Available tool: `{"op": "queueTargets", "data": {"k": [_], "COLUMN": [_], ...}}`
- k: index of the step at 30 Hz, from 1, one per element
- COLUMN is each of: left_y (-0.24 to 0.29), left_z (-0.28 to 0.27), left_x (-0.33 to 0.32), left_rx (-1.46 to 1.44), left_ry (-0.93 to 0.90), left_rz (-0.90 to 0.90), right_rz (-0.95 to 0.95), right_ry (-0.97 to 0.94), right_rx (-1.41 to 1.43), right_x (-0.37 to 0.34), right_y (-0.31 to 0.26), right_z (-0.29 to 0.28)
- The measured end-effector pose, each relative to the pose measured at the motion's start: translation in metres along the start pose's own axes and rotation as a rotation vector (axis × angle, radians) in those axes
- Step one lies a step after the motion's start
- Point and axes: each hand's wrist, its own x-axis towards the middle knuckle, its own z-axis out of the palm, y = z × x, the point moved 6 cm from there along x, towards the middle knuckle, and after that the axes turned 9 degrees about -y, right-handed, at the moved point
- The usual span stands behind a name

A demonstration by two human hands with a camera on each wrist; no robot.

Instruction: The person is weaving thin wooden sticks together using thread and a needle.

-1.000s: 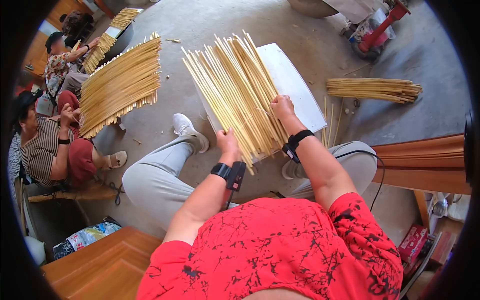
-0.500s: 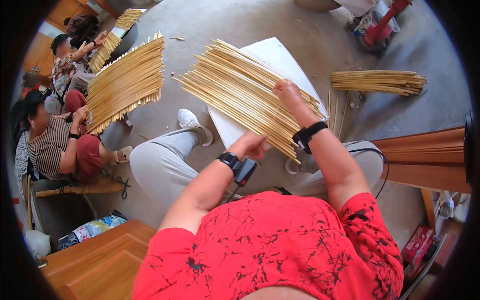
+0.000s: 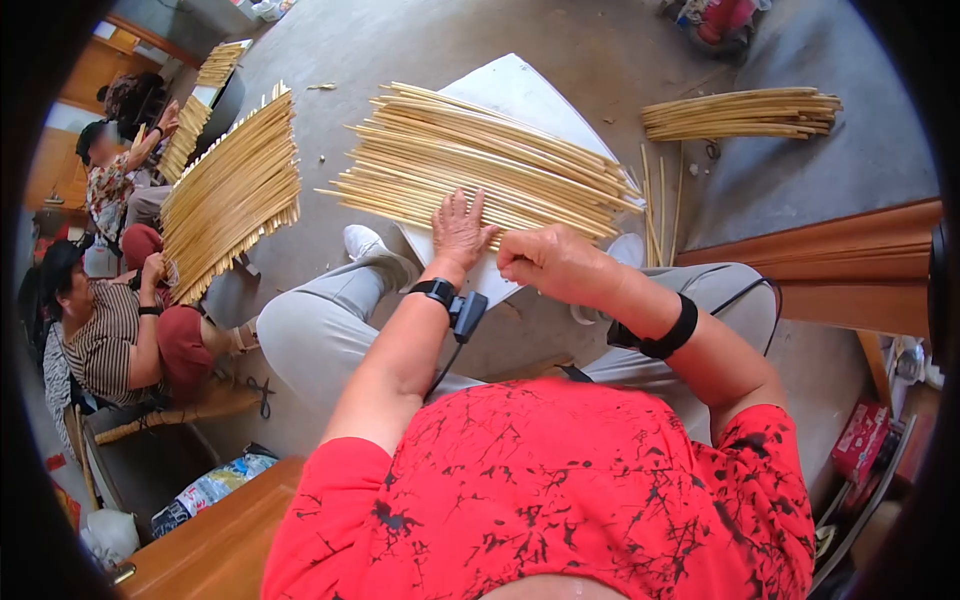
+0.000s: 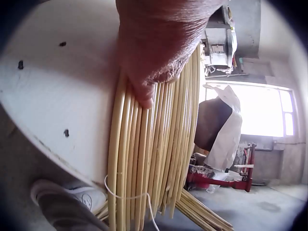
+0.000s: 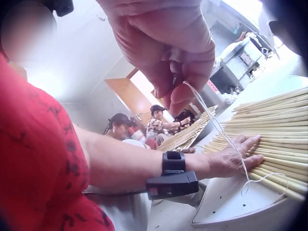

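While the left hand (image 3: 458,238) lies flat on the sticks (image 3: 490,155), fingers spread, the right hand (image 3: 560,265), fingers curled, pinches white string (image 4: 129,198). Changed since half a second ago: left hand was curled at the near edge, right hand was over the sticks, now back toward the body. Likely steadying the row to draw string through; a slack loop still shows. Sticks lie crosswise on the white board (image 3: 520,85).
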Motion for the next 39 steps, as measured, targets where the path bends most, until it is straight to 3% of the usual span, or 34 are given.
{"op": "queueTargets", "data": {"k": [4, 8, 10, 12, 13, 16, 17, 21, 23, 28, 30, 31, 36, 39], "left_y": [0.02, 0.03, 0.034, 0.036, 0.04, 0.027, 0.025, 0.004, 0.006, -0.005, -0.018, -0.016, -0.01, -0.015], "left_z": [-0.013, -0.033, -0.035, -0.019, -0.025, -0.031, -0.051, -0.061, -0.063, -0.066, -0.063, -0.068, -0.063, -0.072], "left_x": [0.003, 0.013, 0.016, 0.015, 0.01, 0.03, 0.033, 0.07, 0.078, 0.108, 0.132, 0.134, 0.144, 0.152], "left_rx": [-0.086, -0.096, -0.091, -0.274, -0.281, -0.252, -0.229, -0.1, 0.02, 0.076, 0.052, 0.137, 0.279, 0.113], "left_ry": [-0.057, -0.045, -0.053, -0.262, -0.147, -0.262, 0.065, 0.184, 0.374, 0.341, 0.095, 0.262, 0.218, 0.132], "left_rz": [-0.193, -0.251, -0.22, -0.159, -0.111, -0.015, 0.049, 0.191, 0.314, 0.319, 0.256, 0.35, 0.427, 0.558], "right_rz": [-0.046, -0.038, -0.084, -0.033, 0.018, -0.033, -0.029, -0.032, -0.021, -0.016, -0.025, -0.02, 0.004, -0.002], "right_ry": [-0.077, -0.272, -0.384, -0.415, -0.444, -0.368, -0.365, -0.404, -0.416, -0.388, -0.398, -0.398, -0.414, -0.412], "right_rx": [-0.095, -0.285, -0.309, -0.388, -0.467, -0.441, -0.432, -0.496, -0.495, -0.497, -0.508, -0.511, -0.489, -0.47], "right_x": [0.001, -0.005, -0.013, -0.016, -0.017, -0.017, -0.017, -0.013, -0.012, -0.006, -0.006, -0.005, -0.002, -0.001], "right_y": [0.003, 0.003, 0.0, -0.003, 0.0, 0.012, 0.014, 0.015, 0.016, 0.028, 0.029, 0.03, 0.035, 0.034], "right_z": [0.017, 0.021, 0.019, 0.012, 0.01, 0.009, 0.01, 0.017, 0.023, 0.032, 0.035, 0.035, 0.04, 0.039]}}
